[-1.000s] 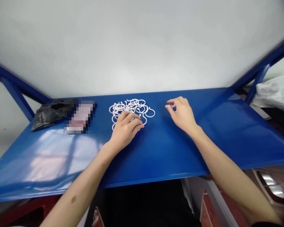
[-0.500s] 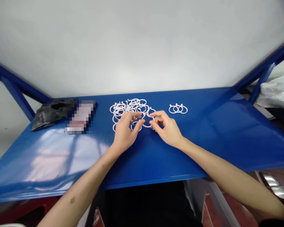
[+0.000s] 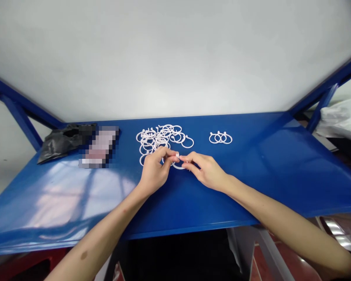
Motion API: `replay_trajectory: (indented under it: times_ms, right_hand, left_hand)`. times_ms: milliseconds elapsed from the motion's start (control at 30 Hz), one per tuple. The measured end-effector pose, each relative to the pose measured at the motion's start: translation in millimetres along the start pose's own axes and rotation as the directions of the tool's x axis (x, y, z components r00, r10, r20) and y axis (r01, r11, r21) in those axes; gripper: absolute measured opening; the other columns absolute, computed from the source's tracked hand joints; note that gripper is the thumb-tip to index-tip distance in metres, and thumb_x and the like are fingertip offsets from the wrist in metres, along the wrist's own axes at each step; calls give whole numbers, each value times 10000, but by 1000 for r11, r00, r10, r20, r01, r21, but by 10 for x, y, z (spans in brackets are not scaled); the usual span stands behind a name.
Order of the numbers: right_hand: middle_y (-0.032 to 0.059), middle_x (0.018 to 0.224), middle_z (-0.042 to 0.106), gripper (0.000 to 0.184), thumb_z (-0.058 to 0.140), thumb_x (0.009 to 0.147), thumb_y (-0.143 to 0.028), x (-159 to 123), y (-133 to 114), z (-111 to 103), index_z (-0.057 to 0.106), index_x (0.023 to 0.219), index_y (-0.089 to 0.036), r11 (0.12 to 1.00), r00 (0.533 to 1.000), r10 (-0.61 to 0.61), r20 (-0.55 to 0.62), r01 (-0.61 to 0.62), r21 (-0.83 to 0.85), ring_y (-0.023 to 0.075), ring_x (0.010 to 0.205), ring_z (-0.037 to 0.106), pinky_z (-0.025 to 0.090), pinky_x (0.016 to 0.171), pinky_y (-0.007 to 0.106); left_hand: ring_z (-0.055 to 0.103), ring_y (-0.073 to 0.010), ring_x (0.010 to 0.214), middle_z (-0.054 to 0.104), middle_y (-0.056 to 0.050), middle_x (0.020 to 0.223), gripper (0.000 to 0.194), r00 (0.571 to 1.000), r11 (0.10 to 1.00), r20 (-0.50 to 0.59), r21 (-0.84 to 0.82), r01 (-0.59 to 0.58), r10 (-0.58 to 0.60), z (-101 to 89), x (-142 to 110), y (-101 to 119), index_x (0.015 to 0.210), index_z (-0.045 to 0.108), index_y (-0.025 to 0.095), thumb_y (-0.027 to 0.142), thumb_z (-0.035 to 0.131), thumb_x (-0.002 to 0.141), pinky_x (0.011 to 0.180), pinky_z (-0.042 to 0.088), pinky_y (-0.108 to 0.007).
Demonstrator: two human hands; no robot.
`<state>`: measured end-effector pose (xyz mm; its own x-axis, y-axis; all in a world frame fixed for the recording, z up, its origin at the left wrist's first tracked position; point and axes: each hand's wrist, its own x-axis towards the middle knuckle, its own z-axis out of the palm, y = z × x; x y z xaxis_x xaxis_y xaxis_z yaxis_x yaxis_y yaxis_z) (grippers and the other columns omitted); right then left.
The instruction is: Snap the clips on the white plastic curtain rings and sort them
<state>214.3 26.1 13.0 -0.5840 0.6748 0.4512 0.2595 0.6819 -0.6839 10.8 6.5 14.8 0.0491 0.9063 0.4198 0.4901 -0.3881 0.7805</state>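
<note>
Between my two hands is a white curtain ring, a thin hoop with a small knob. My left hand pinches the knob end between thumb and fingers. On the other side, my right hand has its thumb and fingers closed on the hoop, the index fingertip against the knob. A tangled pile of similar white rings lies just behind and left of my left hand, partly hidden by it. One loose ring rests at the pile's right edge. Farther right, three rings overlap in a row.
The blue table has a raised front edge and meets a pale wall at the back. A black plastic bag and a blurred-out flat object lie at the left. Blue frame bars stand at both sides, with a whitish bag beyond the right one.
My hands have come together, and the left fingers have closed on the knob of the ring that my right hand holds. The ring has moved slightly down and left, nearer to me.
</note>
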Motion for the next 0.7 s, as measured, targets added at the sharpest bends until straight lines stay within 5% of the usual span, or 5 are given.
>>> replay_trajectory:
  times_ms: [267, 433, 567, 700]
  right_hand:
    - [57, 1078, 751, 168, 486, 1048, -233, 55, -27, -33, 608, 1163, -224, 986, 996, -85, 20, 87, -141, 180, 979, 724, 592, 856, 324]
    - [101, 1073, 747, 250, 447, 1028, -220, 157, 75, -271, 585, 1234, -191, 836, 969, 189, -159, -244, -491, 230, 919, 720, 560, 781, 346]
    - [136, 929, 726, 227, 472, 990, -213, 174, 293, -621, 656, 1108, -152, 651, 873, 286, -396, -480, -588, 283, 856, 670, 513, 744, 400]
    - [167, 1047, 705, 230, 516, 949, -191, 129, 476, -813, 734, 1013, -152, 518, 856, 289, -429, -517, -682, 332, 1012, 599, 485, 857, 474]
  left_hand:
    - [671, -135, 741, 740, -16, 866, 88, 993, 991, 3, 55, -121, 121, 7, 35, 5, 895, 688, 205, 224, 625, 954, 687, 521, -261]
    - [617, -206, 955, 726, -50, 1023, 186, 973, 925, 112, 307, -226, 200, -65, 113, -54, 1140, 659, 217, 277, 621, 968, 873, 526, -374]
    - [546, -259, 995, 673, -78, 1017, 198, 929, 795, 306, 499, -344, 209, -189, 119, -142, 969, 699, 194, 365, 741, 879, 911, 495, -437]
    - [520, -271, 1004, 665, -80, 1032, 166, 892, 764, 433, 528, -371, 133, -238, 118, -157, 851, 702, 190, 341, 770, 852, 888, 487, -437]
